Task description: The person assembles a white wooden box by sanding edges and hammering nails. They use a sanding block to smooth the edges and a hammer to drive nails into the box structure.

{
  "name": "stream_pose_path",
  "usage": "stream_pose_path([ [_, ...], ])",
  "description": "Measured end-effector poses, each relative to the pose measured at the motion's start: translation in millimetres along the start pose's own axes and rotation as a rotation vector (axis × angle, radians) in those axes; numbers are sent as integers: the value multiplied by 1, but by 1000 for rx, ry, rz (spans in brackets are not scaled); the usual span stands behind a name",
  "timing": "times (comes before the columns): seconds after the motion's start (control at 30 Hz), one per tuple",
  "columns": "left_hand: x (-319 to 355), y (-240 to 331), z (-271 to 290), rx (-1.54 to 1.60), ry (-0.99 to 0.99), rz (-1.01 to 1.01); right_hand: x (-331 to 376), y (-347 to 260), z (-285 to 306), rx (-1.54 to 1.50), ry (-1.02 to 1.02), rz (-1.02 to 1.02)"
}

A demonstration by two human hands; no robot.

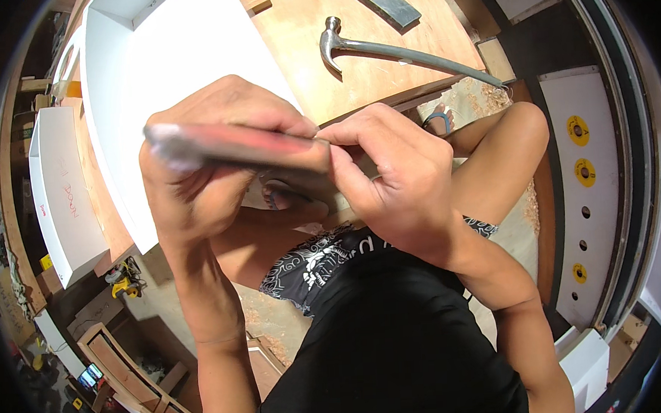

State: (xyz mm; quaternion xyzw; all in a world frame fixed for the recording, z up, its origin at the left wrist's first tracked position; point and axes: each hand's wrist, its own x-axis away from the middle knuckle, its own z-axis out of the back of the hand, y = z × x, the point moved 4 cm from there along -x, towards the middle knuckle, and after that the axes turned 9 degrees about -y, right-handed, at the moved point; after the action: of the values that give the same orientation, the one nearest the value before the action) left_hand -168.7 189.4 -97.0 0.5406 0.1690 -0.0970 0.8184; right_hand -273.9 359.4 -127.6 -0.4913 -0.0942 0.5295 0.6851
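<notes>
Close under the camera both hands hold one long flat tool with a red face and a pale, blurred left end (pixel 230 146); what kind of tool it is I cannot tell. My left hand (pixel 209 175) wraps around its left and middle part from behind. At the tool's right end the fingers of my right hand (pixel 396 173) pinch it, the thumb lying on top. Below the hands are my bare knees and a foot in a sandal (pixel 285 198).
A claw hammer (pixel 389 50) lies on the wooden bench top (pixel 321 27), beside a large white board (pixel 173 58). A white panel with round holes and yellow discs (pixel 584 193) stands at the right. Wood shavings cover the floor. A yellow power tool (pixel 125 281) lies at lower left.
</notes>
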Motion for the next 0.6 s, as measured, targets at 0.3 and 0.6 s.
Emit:
stream_pose_path([
  [0.3,-6,7,-5,-69,-14,-59,7,10,-9,2,121,57],
  [0.6,-10,11,-2,-149,-69,-91,7,10,-9,-71,135,34],
])
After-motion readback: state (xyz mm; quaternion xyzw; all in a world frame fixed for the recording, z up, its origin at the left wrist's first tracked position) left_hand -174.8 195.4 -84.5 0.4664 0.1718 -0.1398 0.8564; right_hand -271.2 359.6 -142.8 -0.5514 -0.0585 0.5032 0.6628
